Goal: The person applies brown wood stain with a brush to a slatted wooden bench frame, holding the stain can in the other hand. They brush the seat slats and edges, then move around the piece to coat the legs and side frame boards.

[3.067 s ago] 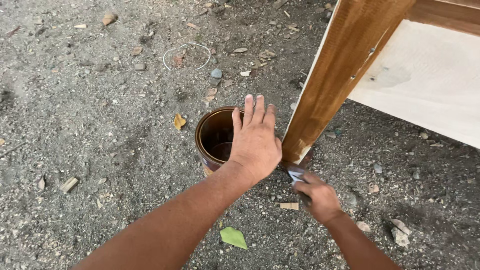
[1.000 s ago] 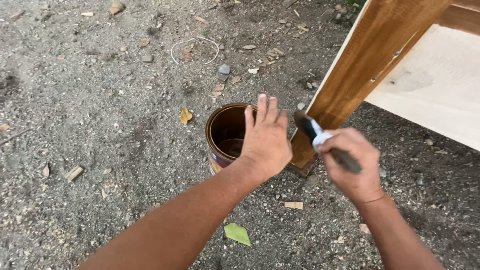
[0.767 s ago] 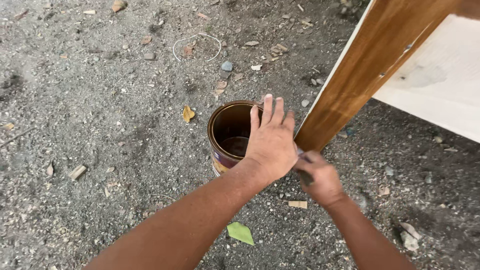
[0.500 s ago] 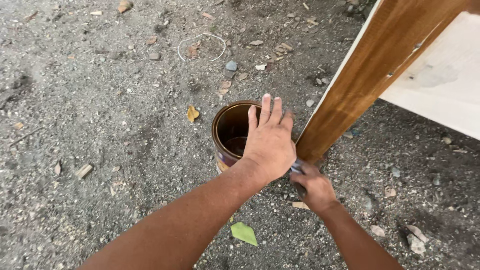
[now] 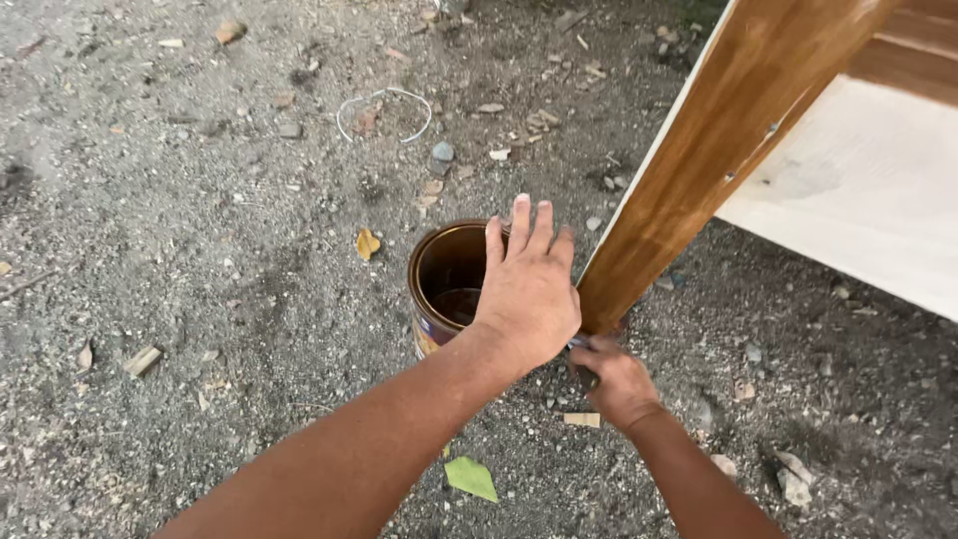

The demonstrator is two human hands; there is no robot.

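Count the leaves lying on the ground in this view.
2 that read clearly as leaves: a green leaf near the bottom edge, below the left forearm, and a yellow leaf left of the open can. Smaller brown scraps may be leaves too.

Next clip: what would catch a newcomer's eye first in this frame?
The left hand lies spread, fingers straight, over the rim of an open tin of dark brown liquid standing on gravelly ground. Just right of it, a glossy brown wooden leg slants down to the ground, with a pale unfinished panel behind. The right hand works low at the leg's foot, closed around something mostly hidden.
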